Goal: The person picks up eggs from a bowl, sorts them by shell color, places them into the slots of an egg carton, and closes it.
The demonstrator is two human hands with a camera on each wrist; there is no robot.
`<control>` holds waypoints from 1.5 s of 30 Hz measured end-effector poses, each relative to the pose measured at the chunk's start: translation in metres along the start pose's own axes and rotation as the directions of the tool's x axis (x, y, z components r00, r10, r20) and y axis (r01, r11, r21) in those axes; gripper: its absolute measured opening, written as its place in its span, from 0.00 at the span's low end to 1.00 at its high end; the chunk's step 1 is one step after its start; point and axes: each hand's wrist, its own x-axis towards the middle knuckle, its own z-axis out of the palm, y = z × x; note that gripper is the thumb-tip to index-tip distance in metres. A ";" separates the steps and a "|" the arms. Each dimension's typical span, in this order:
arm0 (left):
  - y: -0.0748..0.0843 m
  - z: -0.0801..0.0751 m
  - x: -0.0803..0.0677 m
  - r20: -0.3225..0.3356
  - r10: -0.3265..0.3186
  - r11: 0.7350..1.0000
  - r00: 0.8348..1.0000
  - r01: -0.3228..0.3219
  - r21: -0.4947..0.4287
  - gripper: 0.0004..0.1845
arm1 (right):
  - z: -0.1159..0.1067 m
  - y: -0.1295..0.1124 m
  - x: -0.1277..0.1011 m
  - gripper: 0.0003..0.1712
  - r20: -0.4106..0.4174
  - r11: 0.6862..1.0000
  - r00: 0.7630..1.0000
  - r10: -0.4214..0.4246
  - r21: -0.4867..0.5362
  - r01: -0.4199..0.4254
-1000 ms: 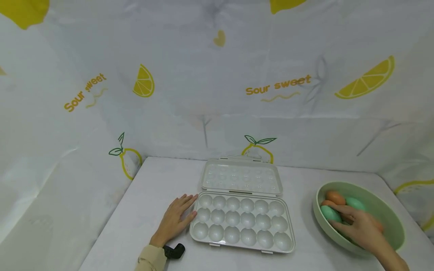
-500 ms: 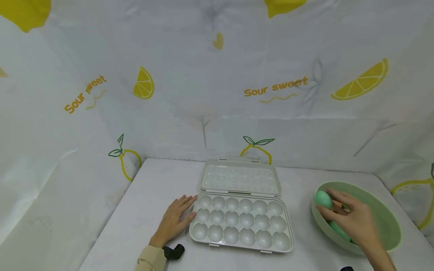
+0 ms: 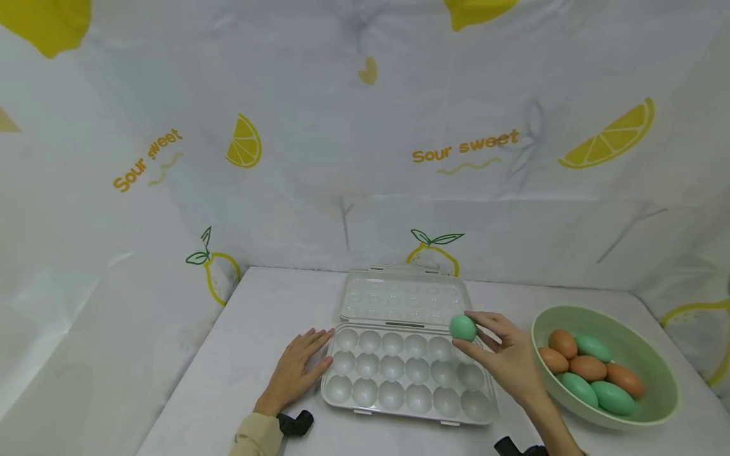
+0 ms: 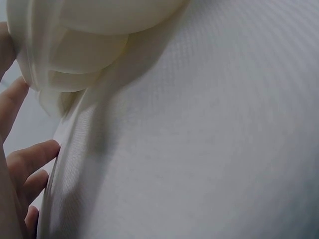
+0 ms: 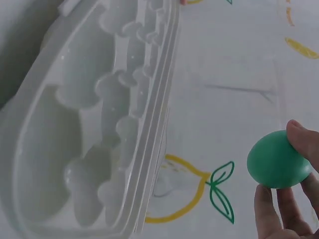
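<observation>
Left hand [image 3: 296, 370] lies flat, fingers straight, against the egg tray's [image 3: 407, 380] left edge, probably steadying it. Right hand [image 3: 504, 358] pinches 1 green egg [image 3: 462, 327] over the tray's back-right cups. Bowl [image 3: 656, 354] near the table's [image 3: 251, 329] right edge keeps more eggs handy.

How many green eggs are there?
4: one smooth green egg held in the right hand above the white plastic egg tray, three in the pale green bowl. More may be hidden underneath.
</observation>
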 end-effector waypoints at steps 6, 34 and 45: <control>0.000 0.001 0.000 0.008 -0.012 1.000 1.000 0.012 0.009 0.31 | 0.042 -0.003 0.004 0.29 0.029 0.999 1.000 0.006 0.051 -0.008; -0.002 0.001 0.000 0.018 -0.018 1.000 1.000 0.018 0.008 0.30 | 0.187 0.017 0.011 0.22 0.089 0.983 0.988 0.125 0.126 -0.135; -0.001 0.003 0.000 0.003 -0.001 1.000 1.000 0.001 0.011 0.30 | 0.206 0.017 0.012 0.23 0.149 0.997 0.989 0.025 0.075 -0.036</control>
